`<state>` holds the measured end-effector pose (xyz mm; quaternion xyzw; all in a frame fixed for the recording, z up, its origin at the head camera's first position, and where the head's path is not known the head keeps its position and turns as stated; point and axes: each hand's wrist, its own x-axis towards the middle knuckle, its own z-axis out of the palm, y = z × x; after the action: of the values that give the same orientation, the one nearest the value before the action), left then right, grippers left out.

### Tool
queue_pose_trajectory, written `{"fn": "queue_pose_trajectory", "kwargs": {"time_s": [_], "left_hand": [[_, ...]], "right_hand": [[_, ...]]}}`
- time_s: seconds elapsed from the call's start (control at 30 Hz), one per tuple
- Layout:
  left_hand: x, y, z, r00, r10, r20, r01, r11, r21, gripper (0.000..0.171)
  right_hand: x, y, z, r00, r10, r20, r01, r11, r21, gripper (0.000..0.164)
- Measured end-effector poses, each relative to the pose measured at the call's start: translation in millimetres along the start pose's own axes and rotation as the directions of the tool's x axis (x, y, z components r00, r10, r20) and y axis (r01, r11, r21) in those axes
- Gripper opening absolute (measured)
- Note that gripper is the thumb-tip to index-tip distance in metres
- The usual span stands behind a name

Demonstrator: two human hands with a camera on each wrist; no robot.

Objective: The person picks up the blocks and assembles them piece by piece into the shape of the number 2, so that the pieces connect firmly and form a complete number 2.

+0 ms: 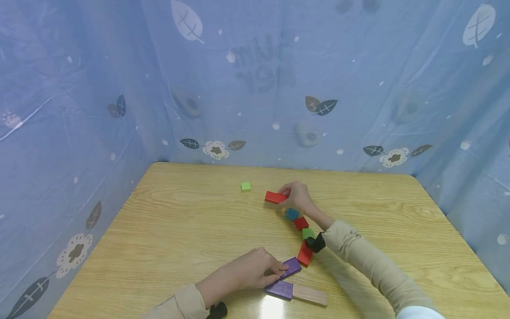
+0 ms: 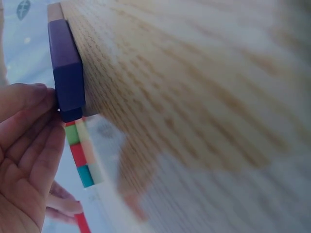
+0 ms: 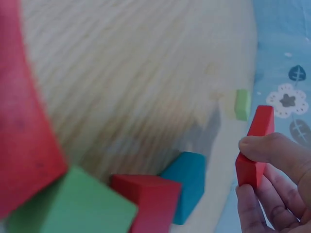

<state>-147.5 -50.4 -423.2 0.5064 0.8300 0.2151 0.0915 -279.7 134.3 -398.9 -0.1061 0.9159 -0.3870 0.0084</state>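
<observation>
My right hand (image 1: 296, 197) pinches a red block (image 1: 274, 197) between thumb and fingers at one end, beyond the far end of a curving row of blocks. In the right wrist view this red block (image 3: 262, 121) is tilted, over its shadow. Closest to it in the row is a blue block (image 1: 292, 214), then a red one (image 1: 301, 223), a green one (image 1: 307, 233) and a longer red one (image 1: 304, 254). My left hand (image 1: 255, 268) has its curled fingers and thumb on a purple block (image 1: 292, 267), seen end-on in the left wrist view.
Just in front of the left hand's block lie a second purple block (image 1: 280, 289) and a plain wooden block (image 1: 310, 295), end to end. A light green block (image 1: 245, 187) sits alone toward the back of the wooden table (image 1: 179, 230). Blue patterned curtains (image 1: 255, 88) enclose the table.
</observation>
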Motion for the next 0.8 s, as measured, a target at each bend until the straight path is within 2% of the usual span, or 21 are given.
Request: {"fn": "queue_pose_trajectory", "kwargs": {"time_s": [0.13,0.33,0.63,0.8], "left_hand": [[-0.3,0.2,-0.2,1.0,0.0,-0.003,0.0,1.0,-0.002,0.018],[-0.2,1.4,-0.7,1.0,-0.014,-0.004,0.014,1.0,-0.012,0.017],[-1.0,1.6,0.6,1.0,-0.002,-0.014,0.002,1.0,-0.021,0.017],[-0.7,1.6,1.2,1.0,0.002,-0.013,-0.002,1.0,-0.019,0.017]], "right_hand": [[-5.3,4.4,3.1,0.995,-0.09,0.038,0.092,0.995,-0.05,0.024],[-10.6,11.1,6.1,0.974,-0.217,0.058,0.222,0.969,-0.107,0.023],[-15.0,12.4,5.2,0.974,-0.205,0.095,0.216,0.968,-0.125,0.025],[-15.7,13.7,5.3,0.966,-0.232,0.113,0.247,0.958,-0.144,0.026]]}}
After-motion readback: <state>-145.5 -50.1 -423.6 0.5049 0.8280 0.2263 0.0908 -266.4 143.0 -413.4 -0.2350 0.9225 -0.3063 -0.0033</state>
